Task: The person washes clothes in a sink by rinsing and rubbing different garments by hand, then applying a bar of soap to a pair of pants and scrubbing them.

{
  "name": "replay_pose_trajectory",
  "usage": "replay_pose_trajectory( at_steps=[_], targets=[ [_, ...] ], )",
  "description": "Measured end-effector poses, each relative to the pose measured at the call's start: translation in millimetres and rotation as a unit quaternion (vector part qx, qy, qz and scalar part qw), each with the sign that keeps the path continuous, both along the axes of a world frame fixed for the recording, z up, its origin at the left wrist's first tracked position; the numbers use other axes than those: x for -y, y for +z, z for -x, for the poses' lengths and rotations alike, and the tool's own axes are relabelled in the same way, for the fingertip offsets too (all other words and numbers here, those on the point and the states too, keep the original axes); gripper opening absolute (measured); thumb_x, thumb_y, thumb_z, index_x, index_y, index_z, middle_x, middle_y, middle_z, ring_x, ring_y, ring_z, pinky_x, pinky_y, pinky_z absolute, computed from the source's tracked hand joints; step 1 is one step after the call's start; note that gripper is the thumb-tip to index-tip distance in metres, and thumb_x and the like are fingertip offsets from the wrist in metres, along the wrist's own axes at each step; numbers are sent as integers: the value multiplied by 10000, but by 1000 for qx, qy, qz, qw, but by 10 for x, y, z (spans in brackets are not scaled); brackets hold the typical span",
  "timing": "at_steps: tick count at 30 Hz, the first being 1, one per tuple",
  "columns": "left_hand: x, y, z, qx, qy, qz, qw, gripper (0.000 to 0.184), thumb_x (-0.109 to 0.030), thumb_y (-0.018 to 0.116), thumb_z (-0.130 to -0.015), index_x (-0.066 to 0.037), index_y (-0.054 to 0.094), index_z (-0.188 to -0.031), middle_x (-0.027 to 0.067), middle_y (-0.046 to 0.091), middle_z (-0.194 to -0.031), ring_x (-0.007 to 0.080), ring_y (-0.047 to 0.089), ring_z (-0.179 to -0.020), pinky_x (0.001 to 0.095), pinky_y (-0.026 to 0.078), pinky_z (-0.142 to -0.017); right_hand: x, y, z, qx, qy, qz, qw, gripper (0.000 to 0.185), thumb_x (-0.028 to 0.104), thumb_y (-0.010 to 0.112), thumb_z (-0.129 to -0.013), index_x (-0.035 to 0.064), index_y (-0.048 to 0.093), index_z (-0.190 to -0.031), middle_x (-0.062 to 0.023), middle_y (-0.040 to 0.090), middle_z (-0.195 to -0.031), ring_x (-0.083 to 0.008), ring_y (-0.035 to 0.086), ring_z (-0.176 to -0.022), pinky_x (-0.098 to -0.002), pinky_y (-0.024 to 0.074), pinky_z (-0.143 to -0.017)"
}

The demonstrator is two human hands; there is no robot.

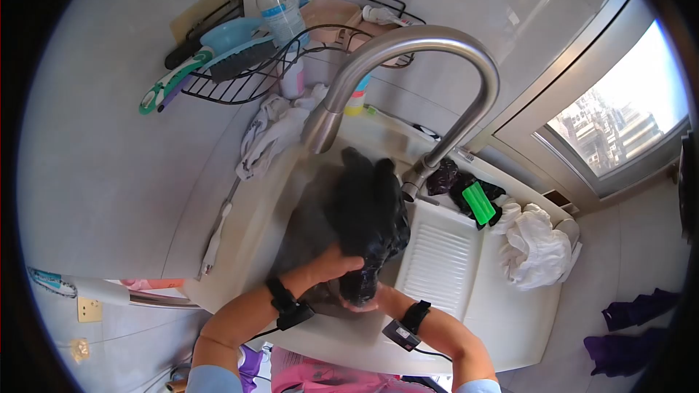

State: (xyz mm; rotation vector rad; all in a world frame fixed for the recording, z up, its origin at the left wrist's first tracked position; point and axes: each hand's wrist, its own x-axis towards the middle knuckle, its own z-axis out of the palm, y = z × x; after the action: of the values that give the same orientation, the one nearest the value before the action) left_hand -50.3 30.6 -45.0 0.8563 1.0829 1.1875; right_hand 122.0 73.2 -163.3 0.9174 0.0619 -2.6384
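A black, wet cloth item (pixel 368 211), perhaps a garment, hangs bunched over the basin of the pale sink (pixel 258 207). My left hand (pixel 336 265) grips its left side, the thumb lying across the dark fabric. Around the lower end of the cloth, my right hand (pixel 362 303) is closed, with its fingers partly hidden beneath. Above the cloth arches the metal faucet (pixel 444 36), its spout pointing down to the left. I cannot make out running water.
A ribbed washboard (pixel 437 251) is right of the basin. Beyond it lie a green soap bar (pixel 478 202) on dark cloth and a bunched white cloth (pixel 535 244). A wire shelf (pixel 233 91) holds brushes and bottles. Grey cloth (pixel 266 135) lies on the left rim.
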Motion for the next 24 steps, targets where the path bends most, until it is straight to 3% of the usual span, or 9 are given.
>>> replay_pose_trajectory(
  at_steps=[3,6,8,9,10,14,17,21,24],
  targets=[
    [60,-66,-37,169,59,79,981,399,-103,551,-710,18,519,-1089,102,562,-1036,179,529,-960,315,419,-857,68,2,-4,2,-34,108,994,363,423,499,-792,107,578,-953,-94,590,-903,-280,583,-799,-410,503,-675],
    [-26,-68,76,354,99,165,915,362,-175,510,-736,37,548,-1027,127,599,-963,228,578,-899,339,445,-840,18,610,-15,-87,-41,-274,957,465,388,556,-765,82,504,-1112,-116,518,-1114,-295,521,-1004,-427,450,-827],
    [-21,9,179,434,112,157,880,373,-224,469,-753,50,557,-990,133,611,-930,254,593,-860,349,460,-820,-41,884,-87,-150,-96,-370,912,592,403,586,-751,63,424,-1208,-125,449,-1222,-294,448,-1120,-432,380,-928],
    [-22,59,219,472,121,150,860,387,-248,448,-762,56,562,-972,136,617,-914,267,601,-841,355,468,-810,-98,884,-138,-190,-160,-276,929,661,433,593,-748,54,379,-1245,-126,415,-1257,-290,407,-1161,-430,336,-969],
    [-3,97,224,461,141,141,865,399,-259,435,-766,61,558,-970,144,615,-911,270,601,-834,356,471,-803,-123,868,-155,-228,-219,-177,932,732,464,601,-744,45,333,-1281,-127,381,-1291,-285,365,-1203,-429,293,-1009],
    [175,457,137,466,111,83,874,439,-302,405,-781,64,547,-977,167,609,-914,279,598,-830,356,473,-790,47,746,-23,-216,-262,-167,926,936,719,447,-623,83,304,-1295,-73,367,-1311,-238,306,-1241,-430,272,-1016],
    [338,622,-21,491,123,63,860,469,-350,398,-793,46,547,-994,171,605,-927,282,591,-848,357,467,-799,131,152,302,-187,-379,-205,883,872,729,376,-663,134,317,-1299,-36,395,-1286,-220,327,-1223,-422,289,-1003],
    [592,625,-138,573,16,43,818,510,-415,431,-808,21,535,-1051,156,598,-970,275,583,-882,348,458,-823,-180,640,415,-191,-475,-164,843,700,670,368,-757,151,421,-1225,-14,494,-1157,-213,441,-1103,-408,339,-954],
    [748,554,-14,420,128,249,863,505,-401,521,-795,12,518,-1085,162,586,-997,273,576,-916,345,454,-836,-411,846,308,-85,-484,-286,822,557,529,476,-815,126,455,-1199,-19,517,-1118,-224,505,-1013,-416,418,-863]
  ],
)
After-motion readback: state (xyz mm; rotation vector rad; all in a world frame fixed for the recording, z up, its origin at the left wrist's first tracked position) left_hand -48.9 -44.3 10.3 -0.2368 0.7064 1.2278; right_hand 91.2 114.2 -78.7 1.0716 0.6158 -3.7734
